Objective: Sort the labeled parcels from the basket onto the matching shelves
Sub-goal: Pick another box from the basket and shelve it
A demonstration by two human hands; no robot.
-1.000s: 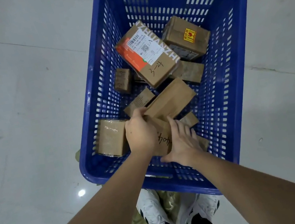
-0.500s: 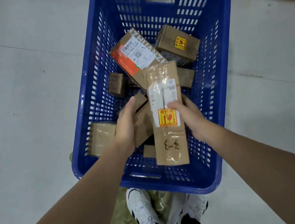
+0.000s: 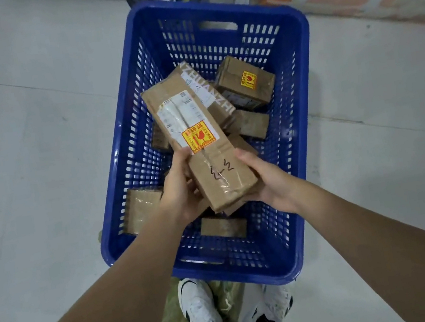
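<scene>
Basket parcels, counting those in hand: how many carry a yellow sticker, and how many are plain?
Yellow-sticker parcels: 2, the held long parcel and a box
Plain parcels: 6 visible
Total: 8 visible; others may be hidden underneath.

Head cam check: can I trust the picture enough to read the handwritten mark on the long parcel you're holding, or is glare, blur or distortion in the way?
Head view: the handwritten mark on the long parcel is sharp, upside down to the camera; clear tape gives mild sheen across its white label; wide-angle bends the basket rim; soft even light, faint shadows; both hands crisp.
</scene>
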